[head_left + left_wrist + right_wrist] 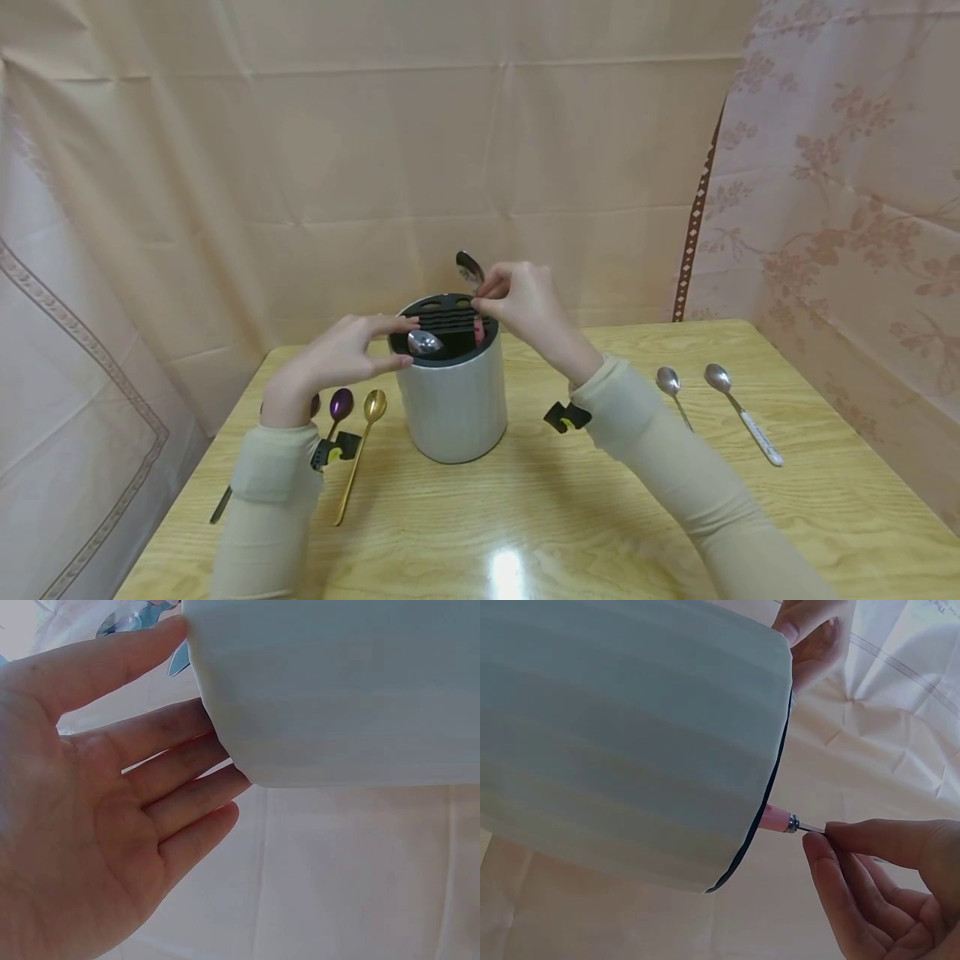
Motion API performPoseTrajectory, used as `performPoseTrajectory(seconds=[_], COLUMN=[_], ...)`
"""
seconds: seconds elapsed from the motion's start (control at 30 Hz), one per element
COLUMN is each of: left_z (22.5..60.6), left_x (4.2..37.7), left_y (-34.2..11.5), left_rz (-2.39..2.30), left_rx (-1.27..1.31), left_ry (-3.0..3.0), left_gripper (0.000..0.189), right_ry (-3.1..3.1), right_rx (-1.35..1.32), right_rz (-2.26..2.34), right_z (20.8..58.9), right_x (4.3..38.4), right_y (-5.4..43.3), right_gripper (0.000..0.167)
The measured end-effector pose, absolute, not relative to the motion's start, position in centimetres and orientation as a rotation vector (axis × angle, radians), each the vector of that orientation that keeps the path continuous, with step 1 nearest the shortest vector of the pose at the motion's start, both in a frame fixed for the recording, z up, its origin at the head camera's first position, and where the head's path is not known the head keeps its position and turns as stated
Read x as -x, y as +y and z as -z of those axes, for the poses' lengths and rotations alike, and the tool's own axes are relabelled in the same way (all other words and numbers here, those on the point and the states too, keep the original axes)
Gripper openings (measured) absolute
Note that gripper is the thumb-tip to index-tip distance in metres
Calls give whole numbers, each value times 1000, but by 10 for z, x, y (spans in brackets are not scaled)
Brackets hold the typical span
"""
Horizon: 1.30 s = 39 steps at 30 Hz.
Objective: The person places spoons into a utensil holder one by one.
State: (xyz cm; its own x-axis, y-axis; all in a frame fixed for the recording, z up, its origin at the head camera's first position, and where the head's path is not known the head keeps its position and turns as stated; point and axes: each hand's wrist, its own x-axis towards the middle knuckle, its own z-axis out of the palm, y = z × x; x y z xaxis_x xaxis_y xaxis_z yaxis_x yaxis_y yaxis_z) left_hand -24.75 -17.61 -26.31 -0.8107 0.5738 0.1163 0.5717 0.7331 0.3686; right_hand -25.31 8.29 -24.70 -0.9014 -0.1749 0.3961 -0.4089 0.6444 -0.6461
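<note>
A white ribbed utensil holder (453, 408) with a black slotted top (442, 321) stands on the table. My right hand (525, 300) pinches the thin metal neck of a spoon (470, 267) between thumb and fingertips. Its bowl points up, and its pink handle (775, 818) reaches down inside the holder's rim. At the holder's left side, my left hand (337, 354) has its fingers extended, the fingertips right at the rim. Another silver spoon (424, 342) stands in the front compartment with its bowl close to those fingers; its handle is hidden inside.
Left of the holder lie a gold spoon (374, 407) and a purple spoon (341, 405), with another utensil partly hidden by my left wrist. On the right lie a silver spoon (668, 381) and one with a white patterned handle (759, 437). Cloth hangs behind the wooden table (480, 517).
</note>
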Motion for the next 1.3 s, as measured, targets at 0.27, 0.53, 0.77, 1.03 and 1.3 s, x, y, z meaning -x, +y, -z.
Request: performPoseTrajectory(seconds=[0.27, 0.53, 0.77, 1.03, 1.3], left_z=[264, 264, 264, 265, 262], left_x=[248, 248, 247, 247, 245], left_y=[-177, -177, -177, -177, -176], left_rz=[-624, -622, -625, -617, -607], left_rx=[-966, -966, -962, -965, -977], left_ry=[2921, 2922, 2921, 2929, 2935], left_gripper=[54, 54, 54, 54, 55], right_ry=[-2634, -2678, -2701, -2747, -2740], right_rx=[-445, -456, -473, -487, -513], right_rz=[-1072, -1068, -1078, -1053, -1055], right_z=[247, 248, 250, 250, 253], right_x=[255, 257, 258, 257, 259], right_y=[82, 82, 83, 84, 86], right_gripper=[6, 7, 8, 6, 7])
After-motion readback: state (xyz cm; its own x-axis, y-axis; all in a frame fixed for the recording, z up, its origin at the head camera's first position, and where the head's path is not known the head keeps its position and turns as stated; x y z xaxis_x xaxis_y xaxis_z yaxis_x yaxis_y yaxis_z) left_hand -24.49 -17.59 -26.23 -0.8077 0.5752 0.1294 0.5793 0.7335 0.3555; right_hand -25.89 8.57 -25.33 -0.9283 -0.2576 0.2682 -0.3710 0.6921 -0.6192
